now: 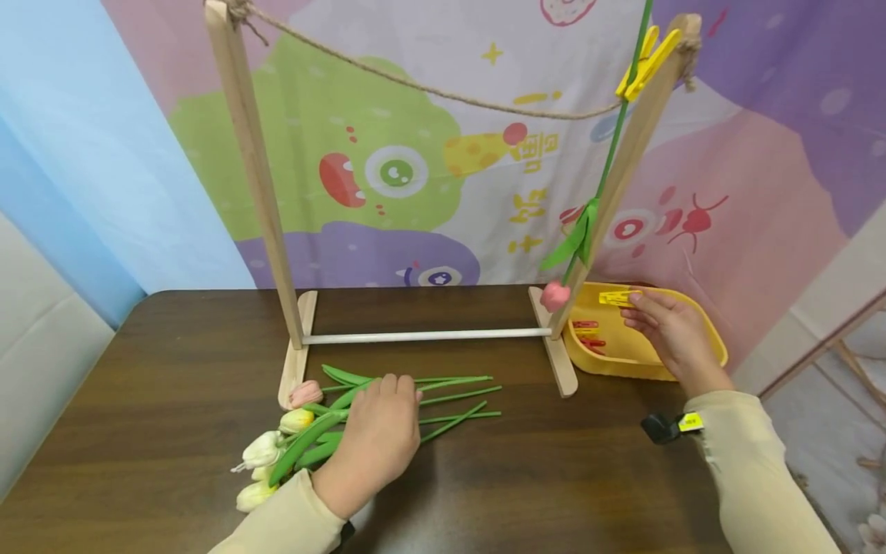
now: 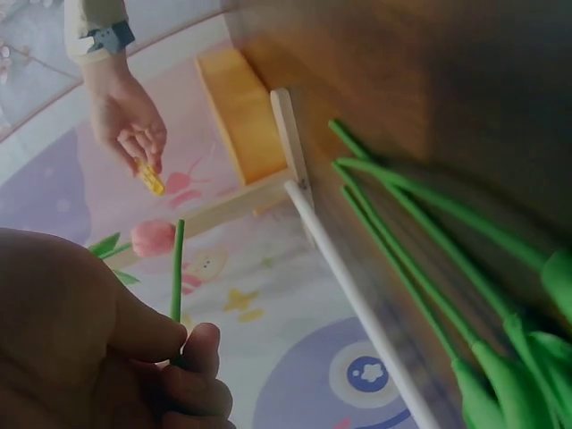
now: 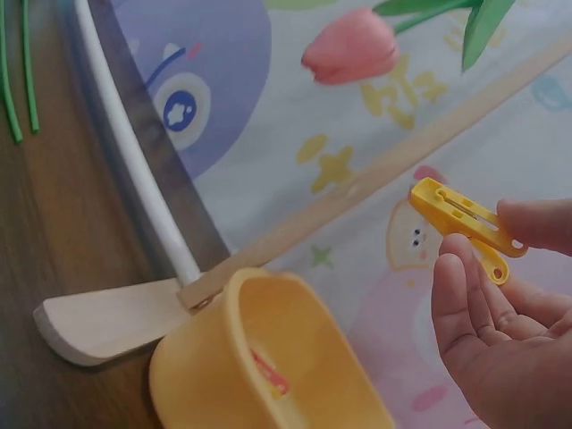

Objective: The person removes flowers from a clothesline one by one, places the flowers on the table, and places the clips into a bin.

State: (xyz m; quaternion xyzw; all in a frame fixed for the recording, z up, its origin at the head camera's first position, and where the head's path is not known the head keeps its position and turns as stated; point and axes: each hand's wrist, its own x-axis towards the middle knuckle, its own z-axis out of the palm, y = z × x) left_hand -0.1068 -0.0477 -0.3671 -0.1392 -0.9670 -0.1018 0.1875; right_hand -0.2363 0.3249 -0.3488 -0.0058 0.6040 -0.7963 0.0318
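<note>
My left hand (image 1: 383,432) is over the bunch of artificial tulips (image 1: 304,446) lying on the table. In the left wrist view its thumb and fingers pinch one green tulip stem (image 2: 177,268). Which flower head belongs to that stem is hidden. Above the yellow basket (image 1: 713,346), my right hand (image 1: 671,331) pinches a yellow clothespin (image 3: 460,214) by its handle end, between thumb and fingers. A pink tulip (image 1: 556,296) hangs head down from the rope (image 1: 443,94), its stem held by another yellow clothespin (image 1: 647,65) near the right post.
A wooden frame stands on the table (image 1: 173,385), with a left post (image 1: 256,169), a right post (image 1: 633,146) and a white crossbar (image 1: 429,336) low between them. Several red and yellow clothespins (image 1: 588,338) lie in the basket. A cartoon-printed cloth (image 1: 394,254) hangs behind.
</note>
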